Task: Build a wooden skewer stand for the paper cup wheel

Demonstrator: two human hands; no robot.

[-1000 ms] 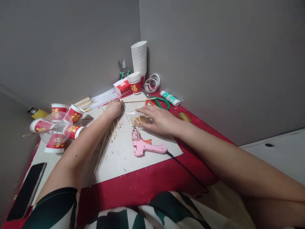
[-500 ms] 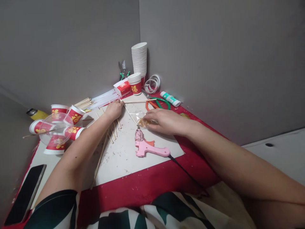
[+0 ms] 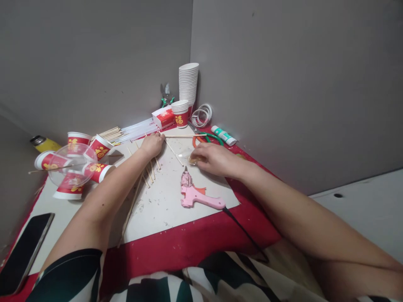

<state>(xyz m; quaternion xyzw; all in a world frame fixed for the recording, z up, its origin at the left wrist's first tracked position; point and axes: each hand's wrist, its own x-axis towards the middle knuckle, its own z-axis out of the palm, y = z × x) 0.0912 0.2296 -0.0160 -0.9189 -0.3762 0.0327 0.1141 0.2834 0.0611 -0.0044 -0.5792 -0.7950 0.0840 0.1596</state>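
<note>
My left hand [image 3: 153, 145] is closed around the meeting ends of two thin wooden sticks. One wooden stick [image 3: 184, 136] runs right from it, and another wooden stick [image 3: 173, 151] slants down toward the nozzle of a pink glue gun [image 3: 189, 196]. Under that wrist lie several more sticks [image 3: 152, 171], some side by side. My right hand [image 3: 215, 159] has its fingers curled on a small clear plastic packet [image 3: 192, 160] with amber-coloured contents, which the fingers partly hide. Just behind this hand are scissors [image 3: 215, 139] with orange and green handles.
At the left, red-and-white paper cups [image 3: 100, 147] surround a clear plastic disc [image 3: 58, 163]; a phone [image 3: 27, 251] lies nearer. Stacked cups [image 3: 188, 84], a white coil [image 3: 202, 115], pliers [image 3: 167, 95] and a green-white tube [image 3: 223, 135] stand or lie at the back. The glue gun's cord [image 3: 245, 233] trails toward me.
My right hand's fingers have curled in over the packet, and less of it shows. My left hand keeps its hold on the sticks. The whole view has shifted slightly.
</note>
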